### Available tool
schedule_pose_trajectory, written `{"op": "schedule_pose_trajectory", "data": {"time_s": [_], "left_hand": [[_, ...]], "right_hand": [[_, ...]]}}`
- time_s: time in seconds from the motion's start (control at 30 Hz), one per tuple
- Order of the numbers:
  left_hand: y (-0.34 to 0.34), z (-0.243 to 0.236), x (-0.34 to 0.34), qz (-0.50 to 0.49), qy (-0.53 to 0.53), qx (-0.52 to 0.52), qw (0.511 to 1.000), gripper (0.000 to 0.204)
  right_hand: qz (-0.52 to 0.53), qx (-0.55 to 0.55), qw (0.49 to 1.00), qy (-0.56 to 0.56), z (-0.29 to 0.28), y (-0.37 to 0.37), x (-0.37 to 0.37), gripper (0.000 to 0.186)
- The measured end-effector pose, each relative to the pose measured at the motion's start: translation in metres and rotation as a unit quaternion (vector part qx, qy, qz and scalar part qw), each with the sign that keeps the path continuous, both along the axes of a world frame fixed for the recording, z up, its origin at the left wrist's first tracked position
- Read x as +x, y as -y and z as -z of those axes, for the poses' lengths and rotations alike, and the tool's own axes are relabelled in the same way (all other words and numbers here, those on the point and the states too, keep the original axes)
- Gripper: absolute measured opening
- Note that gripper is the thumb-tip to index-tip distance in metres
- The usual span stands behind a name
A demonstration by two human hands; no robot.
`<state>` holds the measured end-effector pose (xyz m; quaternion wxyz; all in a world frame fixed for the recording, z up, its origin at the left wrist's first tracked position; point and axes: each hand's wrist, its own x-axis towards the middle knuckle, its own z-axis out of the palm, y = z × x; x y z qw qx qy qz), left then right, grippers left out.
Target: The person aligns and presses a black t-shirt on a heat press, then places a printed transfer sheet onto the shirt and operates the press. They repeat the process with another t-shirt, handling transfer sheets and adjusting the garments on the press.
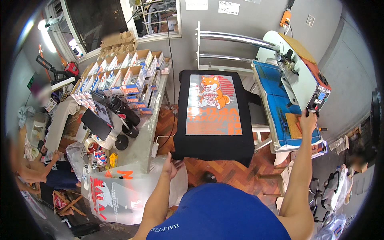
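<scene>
A black T-shirt (216, 148) lies spread on the flat board in front of me. On it rests a shiny transfer film (215, 105) with an orange and white cartoon dog and orange lettering. My left hand (172, 166) is at the shirt's near left corner, thumb on the hem and fingers curled by its edge. To the right stands a heat press with a white head (292, 76), tilted, above a blue-covered platen (272, 96). My right hand (308, 122) is closed round a handle at the near end of the head, below its small control box (319, 98).
On the left table (146, 132) stand several open cardboard boxes (134, 76), a laptop (100, 112), dark bottles (122, 110) and tape (91, 146). A printed plastic sheet (120, 196) hangs at its near end. Another person (44, 168) works at far left. Yellow-brown pads (294, 124) lie on the platen.
</scene>
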<state>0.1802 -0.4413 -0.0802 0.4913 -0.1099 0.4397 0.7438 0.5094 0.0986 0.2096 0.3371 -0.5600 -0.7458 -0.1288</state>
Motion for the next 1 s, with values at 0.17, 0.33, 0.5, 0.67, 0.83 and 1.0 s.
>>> {"op": "schedule_pose_trajectory", "data": {"time_s": [0.17, 0.33, 0.5, 0.67, 0.83, 1.0], "left_hand": [[-0.040, -0.009, -0.021, -0.104, 0.004, -0.050, 0.993, 0.050], [0.009, -0.054, -0.001, -0.155, 0.000, 0.040, 0.987, 0.044], [-0.004, -0.155, 0.005, -0.054, -0.208, 0.085, 0.973, 0.058], [-0.076, -0.231, 0.024, -0.197, -0.248, 0.113, 0.942, 0.051], [-0.076, -0.289, 0.103, -0.265, -0.244, 0.385, 0.849, 0.055], [0.039, -0.271, 0.249, -0.388, -0.288, 0.325, 0.813, 0.065]], "right_hand": [[-0.316, -0.060, 0.947, 0.011, 0.109, 0.173, -0.024, 0.007], [-0.235, -0.602, 0.679, -0.349, 0.223, 0.191, -0.005, 0.096], [-0.248, -0.804, 0.491, -0.226, 0.235, 0.133, 0.025, 0.017], [-0.391, -0.766, 0.339, -0.381, 0.151, 0.101, 0.022, 0.013], [-0.614, -0.315, 0.501, -0.522, 0.033, 0.009, -0.040, 0.048], [-0.734, -0.346, 0.417, -0.410, -0.125, 0.092, -0.134, 0.043]]}}
